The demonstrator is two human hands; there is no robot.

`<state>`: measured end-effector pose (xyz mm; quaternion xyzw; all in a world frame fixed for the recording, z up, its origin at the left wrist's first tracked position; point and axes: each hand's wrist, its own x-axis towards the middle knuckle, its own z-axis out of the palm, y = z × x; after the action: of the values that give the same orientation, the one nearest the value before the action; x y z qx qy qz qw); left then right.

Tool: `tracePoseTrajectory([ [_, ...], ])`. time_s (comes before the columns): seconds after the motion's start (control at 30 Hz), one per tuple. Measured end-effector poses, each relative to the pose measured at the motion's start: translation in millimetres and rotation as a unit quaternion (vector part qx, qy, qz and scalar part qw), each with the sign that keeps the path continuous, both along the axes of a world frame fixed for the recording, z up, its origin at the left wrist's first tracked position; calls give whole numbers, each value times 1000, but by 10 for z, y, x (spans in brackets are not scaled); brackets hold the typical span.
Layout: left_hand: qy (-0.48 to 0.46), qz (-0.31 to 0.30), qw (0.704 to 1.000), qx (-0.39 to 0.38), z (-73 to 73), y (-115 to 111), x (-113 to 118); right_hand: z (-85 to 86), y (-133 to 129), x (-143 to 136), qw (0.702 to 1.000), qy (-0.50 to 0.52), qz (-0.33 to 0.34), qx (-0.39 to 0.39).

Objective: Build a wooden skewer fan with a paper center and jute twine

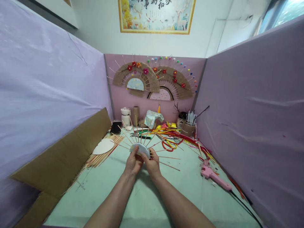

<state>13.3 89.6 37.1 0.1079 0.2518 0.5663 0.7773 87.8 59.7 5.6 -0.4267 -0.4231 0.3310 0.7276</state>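
Observation:
A small pale blue half-round piece (pixel 142 148) is held up above the middle of the green table, with thin wooden sticks (pixel 166 157) fanning out from its curved edge. My left hand (pixel 134 161) grips its left part, thumb on the front face. At its lower right, my right hand (pixel 152 162) pinches it, thumb also on the front. Both hands are close together, and the fingers behind the piece are partly hidden.
A pink glue gun (pixel 215 178) with a black cord lies at the right. Sticks and a white oval (pixel 103 146) lie at the left beside cardboard (pixel 64 155). Scissors (pixel 169 145), pliers, red and yellow strips, a jar (pixel 125 117) and pots stand or lie behind.

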Motion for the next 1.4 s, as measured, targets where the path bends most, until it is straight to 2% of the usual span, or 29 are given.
tracePoseTrajectory([
  [0.2,-16,-9,1000,9,-37,18,-2,-37,23,-2,1000,1,8,-1],
  [0.5,-18,-19,998,53,-102,23,8,10,6,19,999,11,25,-19],
  [0.73,-11,55,991,121,9,80,-102,-97,72,-22,1000,-4,14,-25],
  [0.83,-14,101,984,147,70,111,-171,-91,11,-31,998,-59,-6,-23],
  [0.93,-3,121,979,163,87,106,-199,-54,-89,-17,975,-202,-73,57],
  [1.03,21,118,978,170,72,65,-178,-27,-159,-2,920,-319,-145,177],
  [1.17,50,99,978,176,57,2,-128,-13,-186,-15,866,-413,-157,233],
  [1.27,78,85,974,195,68,-31,-111,-12,-182,-38,855,-446,-145,221],
  [1.4,160,83,953,242,95,-80,-112,-38,-165,-44,865,-443,-126,200],
])
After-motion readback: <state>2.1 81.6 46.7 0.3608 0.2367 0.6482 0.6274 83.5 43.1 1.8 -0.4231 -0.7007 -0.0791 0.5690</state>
